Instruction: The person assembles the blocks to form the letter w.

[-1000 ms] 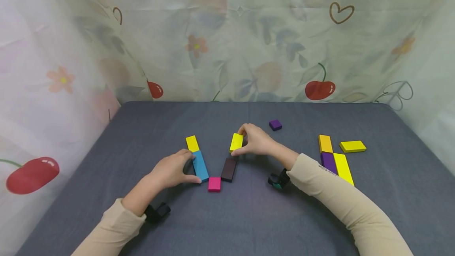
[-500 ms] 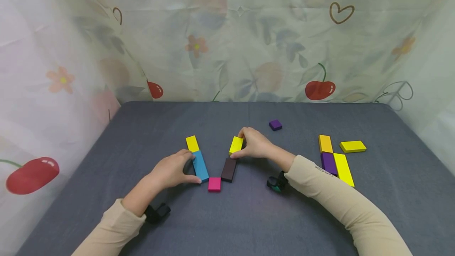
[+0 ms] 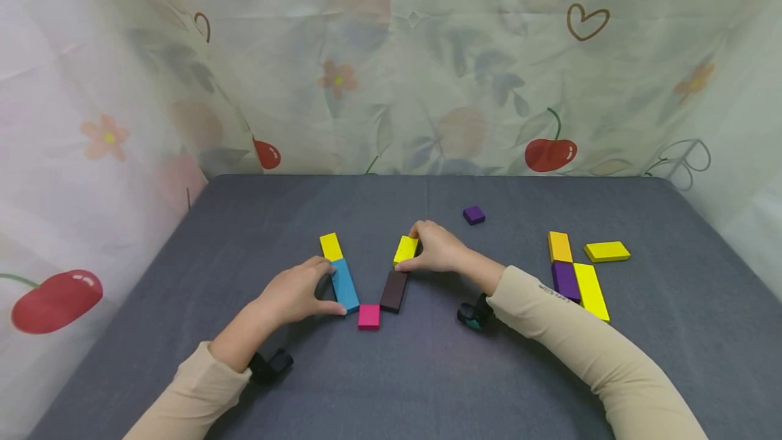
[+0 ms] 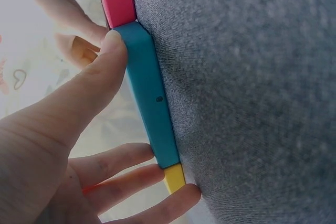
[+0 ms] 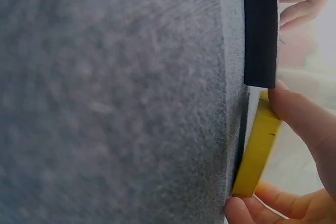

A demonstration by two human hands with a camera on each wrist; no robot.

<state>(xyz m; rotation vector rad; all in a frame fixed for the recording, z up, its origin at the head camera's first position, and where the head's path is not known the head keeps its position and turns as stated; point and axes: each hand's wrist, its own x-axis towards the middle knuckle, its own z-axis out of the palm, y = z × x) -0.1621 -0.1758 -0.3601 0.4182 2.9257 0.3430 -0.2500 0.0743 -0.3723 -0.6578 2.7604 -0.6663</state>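
Right hand [image 3: 441, 247] pinches a yellow block [image 3: 406, 249] by its ends, tilted, just past the dark block's [image 3: 394, 292] far end; left hand [image 3: 297, 292] lightly pinches the blue block [image 3: 345, 287] lengthwise, apparently steadying it.

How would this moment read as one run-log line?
left hand: touches blue block; right hand: pinches yellow block, tilted, beyond dark block; pink block: at blue and dark blocks' near ends

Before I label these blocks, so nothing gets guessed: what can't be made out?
Left wrist: mark on blue block, too small to identify.
Left wrist: part of neighbouring yellow block, behind left hand.
Right wrist: one end of dark block, cut off by frame's top edge.
Head: print on right sleeve, too small to read.
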